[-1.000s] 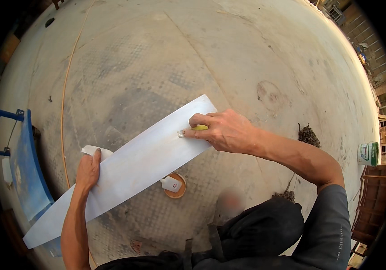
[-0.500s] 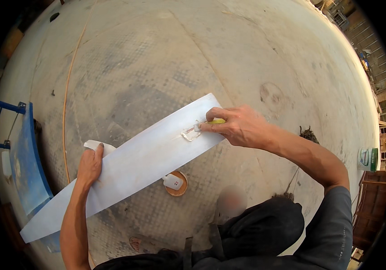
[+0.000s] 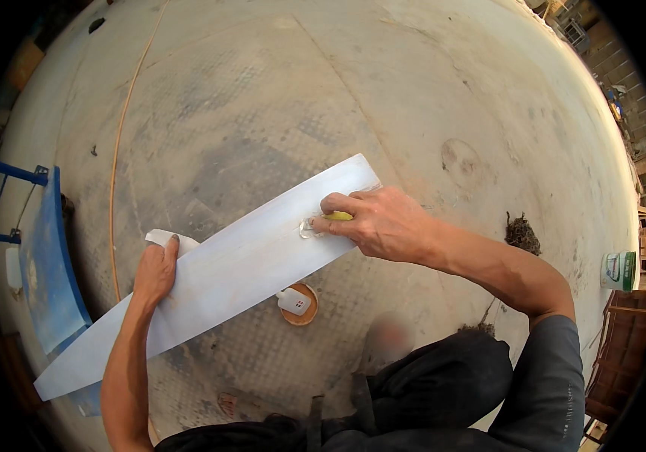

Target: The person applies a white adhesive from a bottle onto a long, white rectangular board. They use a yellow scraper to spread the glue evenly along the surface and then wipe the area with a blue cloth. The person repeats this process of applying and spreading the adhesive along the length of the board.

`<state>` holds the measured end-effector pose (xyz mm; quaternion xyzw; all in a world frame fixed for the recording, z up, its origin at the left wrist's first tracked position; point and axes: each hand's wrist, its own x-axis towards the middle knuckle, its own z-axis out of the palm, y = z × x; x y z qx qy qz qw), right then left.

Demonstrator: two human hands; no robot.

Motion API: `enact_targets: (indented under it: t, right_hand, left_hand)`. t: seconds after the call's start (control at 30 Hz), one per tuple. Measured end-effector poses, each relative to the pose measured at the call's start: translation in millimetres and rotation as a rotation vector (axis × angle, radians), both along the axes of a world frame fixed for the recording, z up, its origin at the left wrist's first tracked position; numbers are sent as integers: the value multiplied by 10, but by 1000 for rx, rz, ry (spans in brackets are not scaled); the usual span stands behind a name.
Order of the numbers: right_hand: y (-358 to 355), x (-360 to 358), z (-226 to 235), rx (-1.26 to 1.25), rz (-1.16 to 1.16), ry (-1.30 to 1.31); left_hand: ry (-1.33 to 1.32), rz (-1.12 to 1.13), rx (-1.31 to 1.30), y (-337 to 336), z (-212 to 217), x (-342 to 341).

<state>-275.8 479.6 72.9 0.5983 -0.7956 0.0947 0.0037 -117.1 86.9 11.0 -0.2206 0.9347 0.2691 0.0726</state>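
Note:
A long white tapered panel (image 3: 232, 264) slants across in front of me, its narrow end at the lower left. My left hand (image 3: 155, 273) is closed on its far edge, with the thumb over a white piece (image 3: 163, 236) that looks like paper or cloth. In the fingers of my right hand (image 3: 391, 222) is a small putty scraper with a yellow handle (image 3: 340, 216). Its blade is low on the panel's surface, at a pale smear of putty (image 3: 309, 228) near the wide end. My fingers partly hide the scraper.
Beneath the panel, a round tan dish (image 3: 312, 312) on the concrete floor holds a white object (image 3: 293, 301) with red marks. A blue curved panel (image 3: 55, 264) stands at left, beside an orange hose (image 3: 114, 188). At right are a dark clump (image 3: 522, 233) and a bucket (image 3: 618, 271).
My right hand has moved left and slightly nearer with the scraper, across the putty patch. My left hand keeps its hold on the panel.

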Motion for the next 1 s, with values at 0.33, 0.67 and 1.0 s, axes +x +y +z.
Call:
enact_targets:
  t: [0.33, 0.67, 1.0]
  right_hand:
    - [-63, 15, -51, -23, 10, -11]
    - [-98, 32, -44, -32, 41, -11]
    - [-9, 2, 26, 24, 20, -29]
  left_hand:
    - [7, 14, -2, 18, 3, 3]
    - [50, 14, -11, -15, -48, 26]
    - [2, 19, -29, 16, -31, 18]
